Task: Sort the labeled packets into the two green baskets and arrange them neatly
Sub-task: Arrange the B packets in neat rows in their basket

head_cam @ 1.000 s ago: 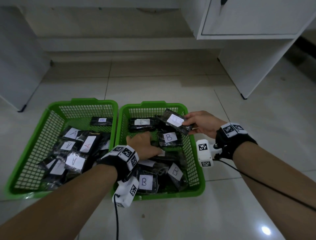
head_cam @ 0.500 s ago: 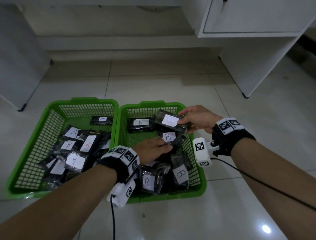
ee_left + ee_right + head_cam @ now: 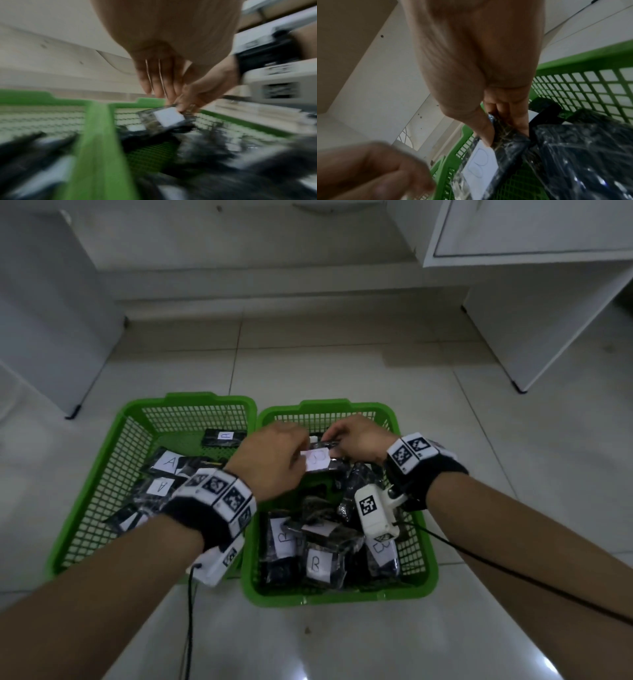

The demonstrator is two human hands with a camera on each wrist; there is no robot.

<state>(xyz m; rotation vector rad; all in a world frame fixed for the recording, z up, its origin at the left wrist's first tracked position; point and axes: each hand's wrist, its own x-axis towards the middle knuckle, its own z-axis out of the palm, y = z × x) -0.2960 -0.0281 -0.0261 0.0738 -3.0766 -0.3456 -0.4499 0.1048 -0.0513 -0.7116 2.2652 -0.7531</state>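
Note:
Two green mesh baskets stand side by side on the floor. The left basket holds black packets labelled A. The right basket holds packets labelled B. Over the far end of the right basket my right hand pinches one end of a B packet between thumb and fingers. My left hand has come up against the packet's other side, fingers straight, tips at its edge. The frames do not show a left grip on it.
A white cabinet stands on the tiled floor to the back right and a white panel to the back left. Black cables trail from both wrist cameras towards me.
My left hand has lifted off the B pile and moved forward to the held packet. My right hand has carried that packet leftward, over the far end of the right basket.

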